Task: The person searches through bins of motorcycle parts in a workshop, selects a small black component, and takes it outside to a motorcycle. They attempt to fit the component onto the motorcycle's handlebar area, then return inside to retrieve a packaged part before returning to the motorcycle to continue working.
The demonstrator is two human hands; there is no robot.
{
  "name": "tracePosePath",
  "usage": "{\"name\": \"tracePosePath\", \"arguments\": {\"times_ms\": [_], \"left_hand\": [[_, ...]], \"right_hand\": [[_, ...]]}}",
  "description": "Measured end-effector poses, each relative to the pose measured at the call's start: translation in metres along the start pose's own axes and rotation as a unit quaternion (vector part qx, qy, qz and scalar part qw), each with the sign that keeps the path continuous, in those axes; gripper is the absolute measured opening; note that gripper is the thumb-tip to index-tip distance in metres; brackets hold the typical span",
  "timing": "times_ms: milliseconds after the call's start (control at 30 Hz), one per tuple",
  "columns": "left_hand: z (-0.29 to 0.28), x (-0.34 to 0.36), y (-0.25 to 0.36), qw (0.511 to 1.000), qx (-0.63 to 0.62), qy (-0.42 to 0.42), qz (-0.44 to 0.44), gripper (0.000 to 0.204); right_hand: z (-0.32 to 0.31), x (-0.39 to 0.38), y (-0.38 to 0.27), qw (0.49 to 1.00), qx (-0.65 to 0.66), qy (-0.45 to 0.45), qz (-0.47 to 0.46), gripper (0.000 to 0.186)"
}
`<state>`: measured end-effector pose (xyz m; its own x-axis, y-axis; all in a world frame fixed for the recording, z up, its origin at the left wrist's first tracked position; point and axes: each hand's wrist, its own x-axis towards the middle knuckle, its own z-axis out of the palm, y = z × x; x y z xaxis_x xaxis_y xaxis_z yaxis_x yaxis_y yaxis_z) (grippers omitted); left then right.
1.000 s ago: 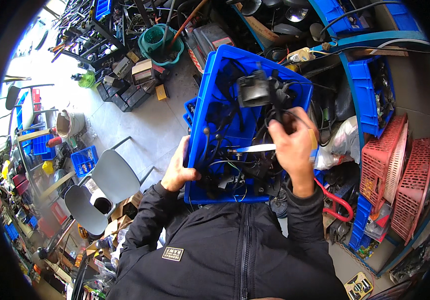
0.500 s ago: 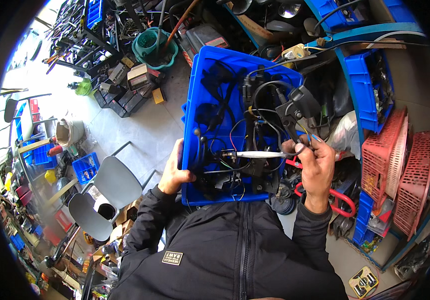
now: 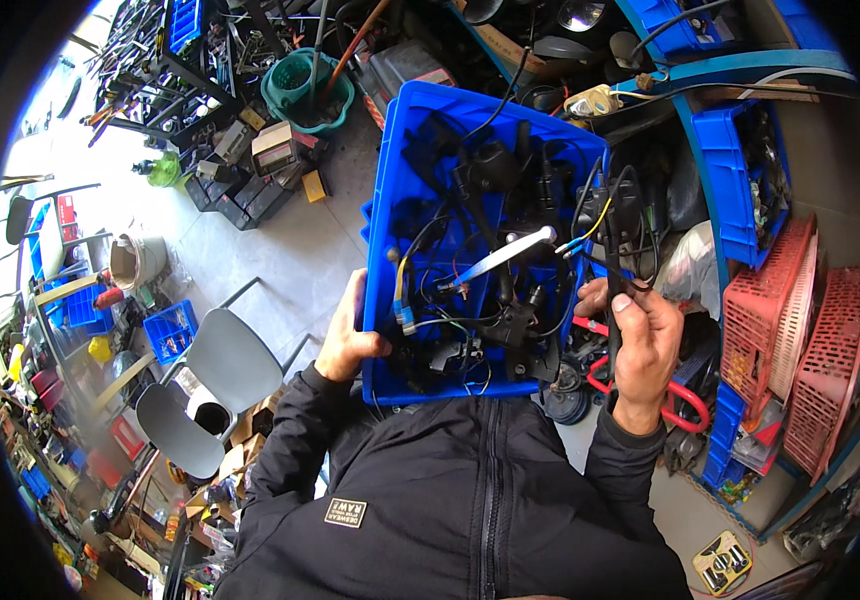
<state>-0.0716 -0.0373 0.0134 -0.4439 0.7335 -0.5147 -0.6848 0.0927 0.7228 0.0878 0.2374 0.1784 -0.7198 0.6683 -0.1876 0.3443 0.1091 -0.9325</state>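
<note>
A deep blue plastic bin (image 3: 375,240), crowded with black wired parts and cables, sits in front of my torso. My left hand (image 3: 348,335) is closed on its left wall, thumb over the rim. At the bin's right side my right hand (image 3: 640,335) grips a black wired part (image 3: 618,215), long and narrow at its lower end, with a bulkier top. Loose wires hang from it, one yellow with blue connectors (image 3: 578,243). The part's exact kind is unclear. Among the bin's contents a white-and-black lever (image 3: 510,255) lies at a slant.
A grey chair (image 3: 235,360) stands at the left, near a small blue crate (image 3: 172,333). A green bucket (image 3: 300,95) and boxes are on the floor beyond. Pink baskets (image 3: 765,320) and a blue-framed shelf (image 3: 760,68) line the right side.
The black wired part in my right hand has turned more upright and shifted slightly right. Cables and the white-and-black lever in the bin have moved. My left hand keeps its place on the wall.
</note>
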Motion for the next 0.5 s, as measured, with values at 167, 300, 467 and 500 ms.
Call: {"name": "tracePosePath", "arguments": {"times_ms": [167, 300, 467, 500], "left_hand": [[-0.0021, 0.0028, -0.0036, 1.000, 0.004, 0.002, 0.021, 0.102], [-0.0042, 0.0063, -0.0060, 1.000, 0.006, -0.004, 0.021, 0.103], [-0.0051, 0.0100, -0.0075, 0.999, -0.016, -0.010, 0.029, 0.102], [-0.0049, 0.0086, -0.0081, 0.999, -0.022, -0.003, 0.030, 0.102]], "right_hand": [[0.0057, -0.0004, -0.0008, 1.000, -0.024, -0.013, -0.013, 0.028], [0.0069, -0.0011, -0.0014, 1.000, -0.017, -0.014, -0.018, 0.026], [0.0069, -0.0018, -0.0028, 0.999, -0.046, -0.016, -0.005, 0.024], [0.0070, -0.0018, -0.0033, 0.998, -0.063, -0.010, -0.003, 0.022]]}}
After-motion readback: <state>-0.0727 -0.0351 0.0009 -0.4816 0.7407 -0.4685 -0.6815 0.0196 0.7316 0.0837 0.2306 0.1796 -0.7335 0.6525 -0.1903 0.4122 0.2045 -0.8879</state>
